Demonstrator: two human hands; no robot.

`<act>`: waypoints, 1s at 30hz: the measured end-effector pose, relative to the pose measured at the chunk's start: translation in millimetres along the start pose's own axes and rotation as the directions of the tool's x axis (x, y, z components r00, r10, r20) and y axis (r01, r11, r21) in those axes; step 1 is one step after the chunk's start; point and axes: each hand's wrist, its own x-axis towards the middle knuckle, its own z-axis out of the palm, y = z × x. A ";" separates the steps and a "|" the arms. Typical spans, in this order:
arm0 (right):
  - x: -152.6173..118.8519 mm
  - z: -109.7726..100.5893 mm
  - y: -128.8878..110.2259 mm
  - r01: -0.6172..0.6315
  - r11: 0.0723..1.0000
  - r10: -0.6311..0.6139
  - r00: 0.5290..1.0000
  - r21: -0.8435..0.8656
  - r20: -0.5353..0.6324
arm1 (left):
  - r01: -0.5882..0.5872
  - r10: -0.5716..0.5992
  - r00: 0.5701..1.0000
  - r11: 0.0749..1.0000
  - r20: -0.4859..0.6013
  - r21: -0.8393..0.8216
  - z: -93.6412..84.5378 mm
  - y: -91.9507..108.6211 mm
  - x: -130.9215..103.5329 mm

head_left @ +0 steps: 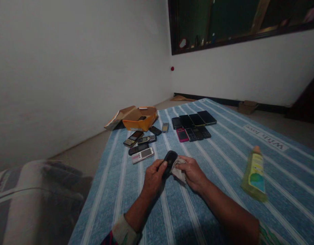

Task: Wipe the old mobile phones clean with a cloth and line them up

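Observation:
My left hand (154,176) is closed round a black mobile phone (170,158), its thumb lying on the near face. A crumpled whitish cloth (179,173) is pinched in my right hand (193,173) and touches the phone's right edge. To the left of my hands lies a loose group of older phones, among them a white and pink phone (143,155) and a silver-grey keypad phone (147,139). Farther off, two neat rows of phones include a pink phone (182,134) and a large black smartphone (207,117).
An open orange cardboard box (136,125) with a dark item inside stands at the back left. On the right is a bottle of yellow-green liquid (255,175). Blue striped cloth (218,160) covers the surface. A striped padded item (26,204) sits at lower left.

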 end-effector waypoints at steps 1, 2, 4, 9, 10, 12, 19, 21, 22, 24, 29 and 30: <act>0.6 -0.9 -0.1 0.010 1.000 -0.010 1.000 0.004 -0.005 | -0.016 0.015 0.999 1.000 0.028 0.022 -1.1 1.1 0.5; 1.2 -1.9 -0.4 0.023 1.000 -0.023 1.000 -0.003 -0.011 | -0.042 0.039 0.997 0.998 0.062 0.054 -2.7 2.5 1.2; 2.1 -4.2 -1.3 0.062 0.997 -0.063 0.998 -0.046 -0.024 | -0.110 0.095 0.988 0.986 0.119 0.128 -6.8 5.9 3.0; 3.8 -9.0 -1.8 0.230 0.925 -0.257 0.965 -0.303 -0.051 | -0.260 0.222 0.962 0.924 0.161 0.282 -14.0 10.9 7.4; 4.3 -9.7 -1.5 0.274 0.888 -0.310 0.950 -0.368 -0.041 | -0.272 0.233 0.959 0.917 0.163 0.293 -13.9 10.5 7.7; 5.1 -10.9 -0.5 0.367 0.794 -0.419 0.908 -0.484 0.001 | -0.268 0.226 0.958 0.924 0.175 0.273 -12.5 8.7 7.6; 6.1 -12.8 5.8 0.544 0.553 -0.607 0.782 -0.631 0.141 | -0.173 0.150 0.978 0.972 0.146 0.157 -8.0 8.9 3.6; 6.7 -12.9 7.4 0.561 0.520 -0.629 0.762 -0.644 0.155 | -0.186 0.161 0.976 0.968 0.148 0.171 -8.6 12.9 2.7; 6.9 -13.0 8.0 0.571 0.503 -0.640 0.751 -0.649 0.164 | -0.194 0.168 0.975 0.965 0.148 0.179 -9.0 15.1 2.3; 7.1 -13.1 8.9 0.591 0.465 -0.659 0.728 -0.660 0.188 | -0.201 0.175 0.974 0.960 0.145 0.196 -9.6 19.6 1.5; 5.1 -13.2 11.5 0.650 0.342 -0.679 0.670 -0.679 0.299 | -0.219 0.183 0.972 0.933 0.148 0.286 -11.2 29.8 -0.8; 4.6 -13.6 12.6 0.657 0.325 -0.674 0.665 -0.680 0.321 | -0.225 0.185 0.970 0.924 0.156 0.308 -11.9 31.4 -1.3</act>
